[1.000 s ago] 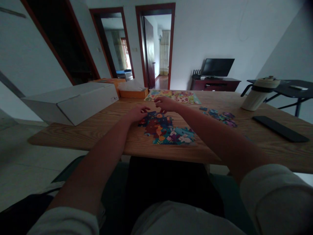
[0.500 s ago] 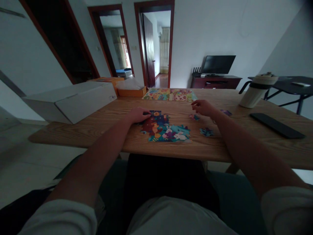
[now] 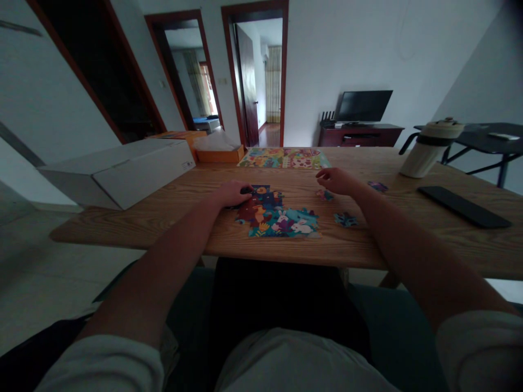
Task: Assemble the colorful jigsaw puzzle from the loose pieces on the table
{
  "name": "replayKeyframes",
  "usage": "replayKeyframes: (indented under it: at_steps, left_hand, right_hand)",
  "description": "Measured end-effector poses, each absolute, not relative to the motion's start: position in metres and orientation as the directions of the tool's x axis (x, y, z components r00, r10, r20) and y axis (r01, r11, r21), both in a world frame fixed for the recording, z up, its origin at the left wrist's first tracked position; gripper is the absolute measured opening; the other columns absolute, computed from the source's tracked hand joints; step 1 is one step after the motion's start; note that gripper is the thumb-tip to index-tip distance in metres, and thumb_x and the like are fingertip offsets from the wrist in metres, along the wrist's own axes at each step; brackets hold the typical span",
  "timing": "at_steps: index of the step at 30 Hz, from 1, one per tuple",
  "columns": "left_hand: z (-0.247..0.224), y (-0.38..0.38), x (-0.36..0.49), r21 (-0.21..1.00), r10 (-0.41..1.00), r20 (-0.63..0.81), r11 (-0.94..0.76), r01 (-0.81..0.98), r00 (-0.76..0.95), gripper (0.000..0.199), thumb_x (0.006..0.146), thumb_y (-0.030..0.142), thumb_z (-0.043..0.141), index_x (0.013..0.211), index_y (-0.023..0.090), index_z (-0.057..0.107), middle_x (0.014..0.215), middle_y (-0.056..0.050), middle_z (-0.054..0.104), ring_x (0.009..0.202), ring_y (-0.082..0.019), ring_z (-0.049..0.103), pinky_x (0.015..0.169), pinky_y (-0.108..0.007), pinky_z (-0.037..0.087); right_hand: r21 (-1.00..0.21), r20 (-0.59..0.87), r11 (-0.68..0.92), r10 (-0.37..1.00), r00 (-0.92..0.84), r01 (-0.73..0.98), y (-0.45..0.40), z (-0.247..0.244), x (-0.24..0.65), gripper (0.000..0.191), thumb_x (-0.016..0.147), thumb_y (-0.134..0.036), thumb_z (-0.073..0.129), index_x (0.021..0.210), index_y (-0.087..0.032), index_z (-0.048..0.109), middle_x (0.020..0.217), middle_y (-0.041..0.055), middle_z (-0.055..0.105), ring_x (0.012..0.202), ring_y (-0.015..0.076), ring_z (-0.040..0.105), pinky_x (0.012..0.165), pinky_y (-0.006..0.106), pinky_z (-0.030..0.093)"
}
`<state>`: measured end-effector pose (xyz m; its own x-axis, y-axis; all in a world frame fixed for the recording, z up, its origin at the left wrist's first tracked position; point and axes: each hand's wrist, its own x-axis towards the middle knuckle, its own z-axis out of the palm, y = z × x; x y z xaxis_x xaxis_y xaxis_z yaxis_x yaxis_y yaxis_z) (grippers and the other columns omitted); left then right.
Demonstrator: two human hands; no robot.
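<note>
A partly joined jigsaw puzzle (image 3: 281, 222) lies on the table before me, with white rabbits, a red area and dark blue pieces. At its upper left edge rests my left hand (image 3: 232, 194), fingers bent and closed around a dark puzzle piece (image 3: 246, 190) that is half covered. My right hand (image 3: 335, 180) hovers to the right, fingertips drawn together; whatever is in them, if anything, is too small to see. Just below it are a few loose pink and blue puzzle pieces (image 3: 325, 195). Nearer me sits a small teal cluster of pieces (image 3: 345, 219).
Purple pieces (image 3: 378, 187) lie right of my right hand. A colourful picture sheet (image 3: 284, 158) is at the far edge. Left stand a long white box (image 3: 122, 169) and an orange box (image 3: 220, 155); right, a tumbler (image 3: 427, 149) and a flat black object (image 3: 463, 207) on the wooden table (image 3: 359, 247).
My right hand has shifted very slightly left, its fingertips dipping a little. My left hand stays at the puzzle's upper left edge. The puzzle looks the same.
</note>
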<state>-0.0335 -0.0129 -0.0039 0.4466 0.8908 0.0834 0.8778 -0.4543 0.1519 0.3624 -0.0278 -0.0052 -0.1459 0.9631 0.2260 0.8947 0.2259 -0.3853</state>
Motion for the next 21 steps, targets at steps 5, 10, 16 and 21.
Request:
replayKeyframes:
  at_steps: [5, 10, 16, 21]
  left_hand:
    - [-0.003, -0.013, -0.035, 0.145, 0.885, 0.047, -0.464, 0.874, 0.463, 0.048, 0.091, 0.045, 0.061, 0.134, 0.025, 0.07, 0.135, -0.009, 0.071, 0.122, -0.032, 0.065, 0.106, -0.041, 0.047]
    - [-0.005, -0.01, -0.04, 0.156, 0.872, 0.02, -0.486, 0.86, 0.489, 0.049, 0.094, 0.046, 0.057, 0.138, 0.026, 0.067, 0.14, -0.007, 0.069, 0.127, -0.028, 0.063, 0.11, -0.038, 0.045]
    - [-0.004, -0.004, -0.047, 0.188, 0.93, 0.084, -0.368, 0.911, 0.358, 0.051, 0.098, 0.042, 0.052, 0.145, 0.028, 0.061, 0.143, -0.007, 0.067, 0.125, -0.026, 0.064, 0.108, -0.036, 0.047]
    - [-0.006, -0.002, -0.05, 0.117, 0.926, 0.036, -0.377, 0.919, 0.376, 0.051, 0.099, 0.038, 0.049, 0.145, 0.023, 0.063, 0.143, -0.01, 0.067, 0.127, -0.028, 0.064, 0.109, -0.037, 0.046]
  right_hand:
    - [-0.338, 0.244, 0.249, 0.955, -0.171, 0.908, -0.029, -0.003, 0.361, 0.026, 0.095, -0.023, 0.062, 0.116, -0.017, 0.077, 0.105, 0.0123, 0.079, 0.087, 0.0243, 0.074, 0.082, 0.035, 0.056]
    - [-0.35, 0.24, 0.261, 0.953, -0.184, 0.899, -0.029, 0.0, 0.362, 0.028, 0.095, -0.024, 0.061, 0.117, -0.016, 0.076, 0.106, 0.0133, 0.079, 0.088, 0.0252, 0.074, 0.083, 0.036, 0.057]
    - [-0.418, 0.287, 0.262, 0.946, -0.147, 0.87, -0.031, 0.006, 0.365, 0.029, 0.095, -0.026, 0.061, 0.119, -0.019, 0.075, 0.107, 0.0125, 0.078, 0.084, 0.0228, 0.072, 0.081, 0.036, 0.058]
    - [-0.41, 0.295, 0.263, 0.944, -0.146, 0.873, -0.033, 0.006, 0.364, 0.029, 0.095, -0.025, 0.06, 0.119, -0.018, 0.075, 0.104, 0.0123, 0.078, 0.083, 0.023, 0.072, 0.082, 0.036, 0.057]
